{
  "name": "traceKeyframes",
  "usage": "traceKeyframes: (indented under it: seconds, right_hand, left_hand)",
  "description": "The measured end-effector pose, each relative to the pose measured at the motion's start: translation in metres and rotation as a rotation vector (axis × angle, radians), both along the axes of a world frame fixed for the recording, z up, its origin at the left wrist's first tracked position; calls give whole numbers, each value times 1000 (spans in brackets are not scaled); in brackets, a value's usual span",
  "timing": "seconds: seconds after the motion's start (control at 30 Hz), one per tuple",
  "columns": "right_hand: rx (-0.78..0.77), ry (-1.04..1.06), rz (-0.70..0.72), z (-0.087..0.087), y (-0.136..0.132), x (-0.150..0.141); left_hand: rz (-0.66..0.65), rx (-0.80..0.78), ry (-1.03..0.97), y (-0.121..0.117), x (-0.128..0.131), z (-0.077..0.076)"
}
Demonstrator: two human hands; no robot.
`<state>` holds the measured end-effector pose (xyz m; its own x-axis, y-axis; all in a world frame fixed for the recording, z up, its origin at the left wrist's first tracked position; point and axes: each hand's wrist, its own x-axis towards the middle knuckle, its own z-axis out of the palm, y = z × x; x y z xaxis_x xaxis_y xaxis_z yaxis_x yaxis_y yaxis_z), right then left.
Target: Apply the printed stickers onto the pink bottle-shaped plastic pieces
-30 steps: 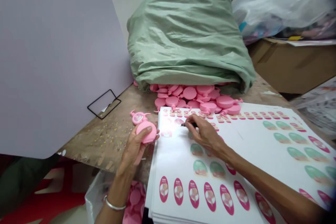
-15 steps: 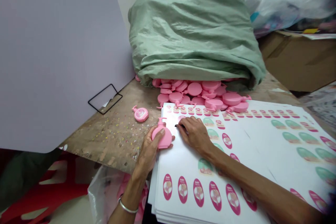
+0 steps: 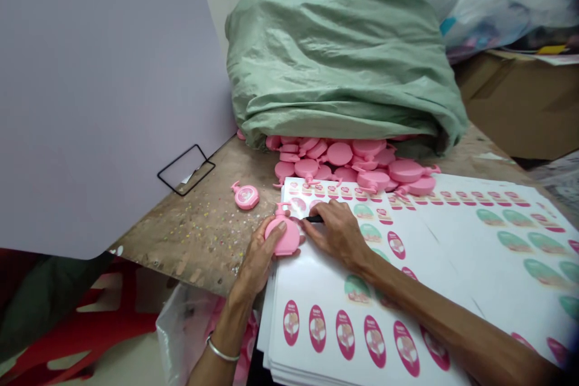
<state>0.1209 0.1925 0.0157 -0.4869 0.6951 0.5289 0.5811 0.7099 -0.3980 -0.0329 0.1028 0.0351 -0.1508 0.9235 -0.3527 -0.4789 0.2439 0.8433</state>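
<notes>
My left hand is closed around a small pink pump bottle, its thumb across the plain round front and the pump head pointing up. Just right of it, my right hand pinches a slim black tool whose exact kind I cannot make out. The tool's tip is close to the bottle's edge, over a stack of white sticker sheets printed with pink and green labels. Another pink bottle, with a round label on its front, lies on the table to the left.
A large green sack stands at the back, with a heap of pink bottles spilling from under it. A black wire frame is on the wooden table. A cardboard box stands at the right.
More of the black tool shows in my right hand, and its fingertips have come nearer the bottle. My left hand keeps its hold. The whole view has shifted slightly.
</notes>
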Motion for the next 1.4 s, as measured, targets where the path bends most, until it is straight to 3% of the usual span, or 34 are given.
traceKeyframes:
  seconds: [0.07, 0.2, 0.33, 0.5, 0.63, 1.4]
  right_hand:
    - [-119, 113, -10, 6, -1, 2]
    - [-514, 361, -71, 27, 5, 16]
    - [-675, 379, 38, 50, 7, 29]
    - [-683, 305, 181, 69, -9, 26]
    - [-701, 306, 249, 73, -17, 21]
    - [-612, 273, 177, 69, -22, 18]
  left_hand:
    - [16, 19, -11, 0, 1, -2]
    - [50, 31, -2, -1, 2, -1]
    - [60, 62, 15, -4, 4, 12]
    - [43, 51, -28, -7, 11, 31]
    - [9, -9, -74, -9, 16, 35]
    - [-9, 19, -91, -8, 21, 35]
